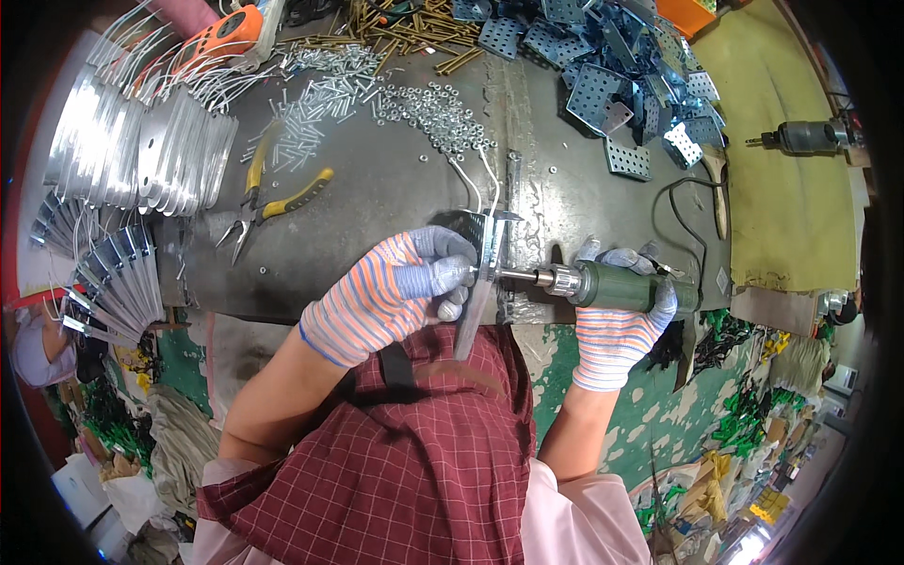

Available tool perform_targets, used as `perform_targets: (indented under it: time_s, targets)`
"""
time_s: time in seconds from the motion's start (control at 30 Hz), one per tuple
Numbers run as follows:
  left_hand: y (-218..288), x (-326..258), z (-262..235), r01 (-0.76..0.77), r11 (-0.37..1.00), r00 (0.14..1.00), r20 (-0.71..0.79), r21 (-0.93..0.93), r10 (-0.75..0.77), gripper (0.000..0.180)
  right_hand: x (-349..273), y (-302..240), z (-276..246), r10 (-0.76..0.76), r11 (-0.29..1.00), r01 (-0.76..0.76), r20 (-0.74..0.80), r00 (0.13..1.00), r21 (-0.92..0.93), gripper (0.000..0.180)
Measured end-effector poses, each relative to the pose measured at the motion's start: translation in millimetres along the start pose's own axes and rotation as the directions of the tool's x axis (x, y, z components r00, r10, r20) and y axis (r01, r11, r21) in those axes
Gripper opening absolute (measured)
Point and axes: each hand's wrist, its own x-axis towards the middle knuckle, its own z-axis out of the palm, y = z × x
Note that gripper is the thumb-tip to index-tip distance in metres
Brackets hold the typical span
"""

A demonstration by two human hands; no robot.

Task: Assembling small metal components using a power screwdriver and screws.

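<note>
Pinches a metal strip (pixel 477 306) in the left hand (pixel 405 282) and clasps a green screwdriver (pixel 617 287) in the right hand (pixel 614 330), bit (pixel 523 276) toward the strip, beside the bench (pixel 377 217).

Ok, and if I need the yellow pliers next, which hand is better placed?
Your left hand, I think: it's nearer the yellow pliers, though it's holding the metal strip. Your right hand is farther away and grips the green power driver.

Dark grey counter (pixel 377 198) is carrying hardware: silver screws (pixel 303 132) are lying heaped beside nuts (pixel 443 124); yellow-handled pliers (pixel 250 205) are resting open, left; perforated plates (pixel 598 96) are sitting piled, far right; brass-coloured rods (pixel 419 36), possibly bolts, are lying beyond.
</note>
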Motion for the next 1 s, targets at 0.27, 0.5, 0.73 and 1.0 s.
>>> perform_targets:
  time_s: [0.27,0.5,0.73,1.0]
  targets:
    - [-34,-7,32,-0.308,0.614,0.748,-0.214,0.727,0.628,0.010,-3,-1,4,-0.010,1.000,0.010,-0.005,1.000,-0.019,0.025]
    - [-43,-3,27,-0.292,0.272,0.628,-0.030,0.917,0.778,0.010,-7,1,3,-0.017,1.000,0.014,0.146,0.989,0.023,0.033]
    - [-44,-9,16,-0.316,0.263,0.694,0.033,0.912,0.719,0.032,-14,2,13,-0.043,0.999,0.046,0.114,0.993,-0.026,0.042]
    - [-40,-25,5,-0.222,0.453,0.807,-0.098,0.864,0.583,0.051,-5,-3,-10,-0.076,0.994,0.080,0.062,0.995,-0.070,0.065]
